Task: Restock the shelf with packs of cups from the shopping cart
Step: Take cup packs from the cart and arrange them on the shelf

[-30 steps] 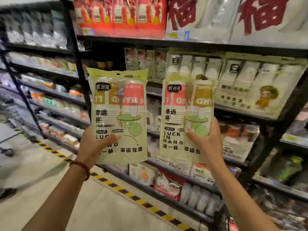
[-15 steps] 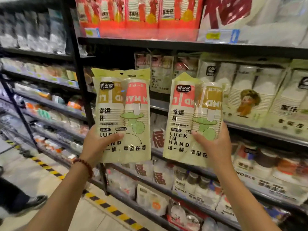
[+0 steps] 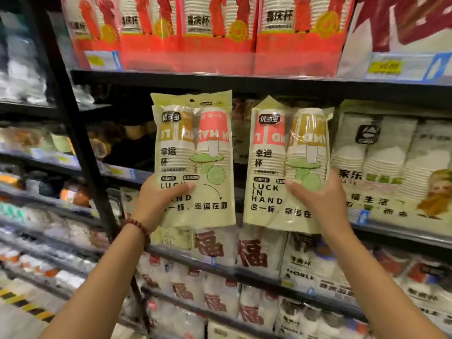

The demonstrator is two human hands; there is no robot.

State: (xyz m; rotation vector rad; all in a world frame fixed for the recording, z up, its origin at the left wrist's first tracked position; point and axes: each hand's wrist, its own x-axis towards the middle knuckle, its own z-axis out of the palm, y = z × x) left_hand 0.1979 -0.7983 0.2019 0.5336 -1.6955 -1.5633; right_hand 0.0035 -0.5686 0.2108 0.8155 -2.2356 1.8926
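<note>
Two pale green packs of paper cups are held upright in front of the black shelf [image 3: 244, 83]. My left hand [image 3: 156, 204] grips the lower left edge of the left pack [image 3: 195, 155], thumb across its front. My right hand [image 3: 322, 201] holds the right pack [image 3: 283, 162] by its lower right side. Both packs hang before a dark gap on the middle tier, between a black upright post [image 3: 80, 148] and green-and-white cup packs [image 3: 391, 162] on the right. The shopping cart is out of view.
Red cup packs [image 3: 208, 28] fill the tier above, with price tags [image 3: 386, 67] on its edge. White packs with red characters [image 3: 252, 255] stand on the tier below. More stocked shelving runs off to the left. Yellow-black floor tape [image 3: 22, 302] shows at the lower left.
I have stepped closer to the shelf and the view has swung left and up. Both packs have risen and now sit right at the middle tier's gap, closer together.
</note>
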